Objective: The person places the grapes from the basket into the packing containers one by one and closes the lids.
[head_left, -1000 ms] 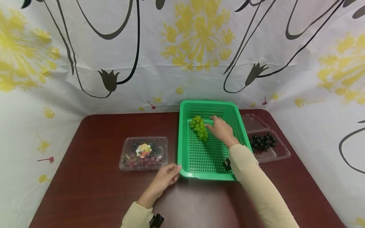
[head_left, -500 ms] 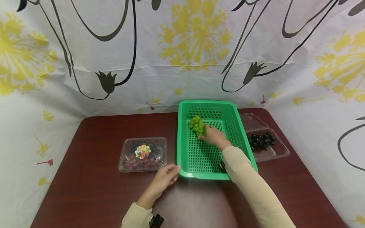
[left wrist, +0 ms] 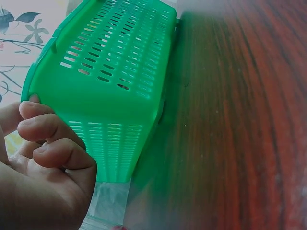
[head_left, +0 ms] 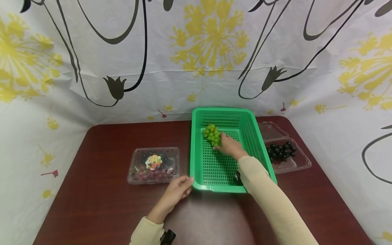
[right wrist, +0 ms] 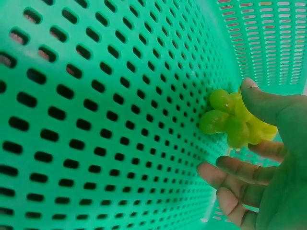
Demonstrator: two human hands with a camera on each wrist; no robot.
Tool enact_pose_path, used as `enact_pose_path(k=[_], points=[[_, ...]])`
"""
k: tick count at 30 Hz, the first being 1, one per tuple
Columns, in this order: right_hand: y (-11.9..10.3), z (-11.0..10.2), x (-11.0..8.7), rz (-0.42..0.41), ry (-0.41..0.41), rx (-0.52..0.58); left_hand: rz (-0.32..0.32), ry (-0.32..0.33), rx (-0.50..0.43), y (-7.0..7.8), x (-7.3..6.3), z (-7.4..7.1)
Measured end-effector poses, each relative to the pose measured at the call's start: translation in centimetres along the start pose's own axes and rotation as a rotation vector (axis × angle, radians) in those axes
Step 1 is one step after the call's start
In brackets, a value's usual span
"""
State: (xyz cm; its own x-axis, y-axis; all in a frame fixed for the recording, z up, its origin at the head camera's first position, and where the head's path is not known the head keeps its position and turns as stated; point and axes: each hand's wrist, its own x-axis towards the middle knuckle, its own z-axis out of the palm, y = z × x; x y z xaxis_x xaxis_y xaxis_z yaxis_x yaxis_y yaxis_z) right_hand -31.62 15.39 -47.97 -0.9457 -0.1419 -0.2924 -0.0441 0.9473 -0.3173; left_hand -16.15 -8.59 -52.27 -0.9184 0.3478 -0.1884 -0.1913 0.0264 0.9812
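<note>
A green plastic basket (head_left: 214, 188) with slotted walls stands on the table in the head view. At its near left corner my left hand (head_left: 175, 191) pinches the rim, fingertips at the edge in the left wrist view. Inside the basket, towards the left wall, lies a bunch of green grapes (head_left: 211, 133). My right hand (head_left: 230, 146) reaches in from the right and holds the lower end of the bunch. In the right wrist view the thumb is on one side of the green grapes (right wrist: 235, 120), a finger on the other.
Left of the basket sits a closed clear plastic box (head_left: 169, 175) with dark and red grapes and a round sticker. On the right an open clear box (head_left: 301, 165) holds black grapes (head_left: 280, 151). A patterned cloth (head_left: 196, 81) hangs behind the dark red table (head_left: 101, 197).
My right hand has come down and left onto the lower end of the green grapes, and has stayed there over the last half second. The left hand keeps its place at the basket corner.
</note>
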Motion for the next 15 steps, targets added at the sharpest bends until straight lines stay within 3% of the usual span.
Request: enact_pose_path(k=[15], points=[[0.28, 0.41, 0.66, -0.021, 0.006, 0.044, -0.006, 0.019, -0.033, 0.27, 0.01, 0.21]])
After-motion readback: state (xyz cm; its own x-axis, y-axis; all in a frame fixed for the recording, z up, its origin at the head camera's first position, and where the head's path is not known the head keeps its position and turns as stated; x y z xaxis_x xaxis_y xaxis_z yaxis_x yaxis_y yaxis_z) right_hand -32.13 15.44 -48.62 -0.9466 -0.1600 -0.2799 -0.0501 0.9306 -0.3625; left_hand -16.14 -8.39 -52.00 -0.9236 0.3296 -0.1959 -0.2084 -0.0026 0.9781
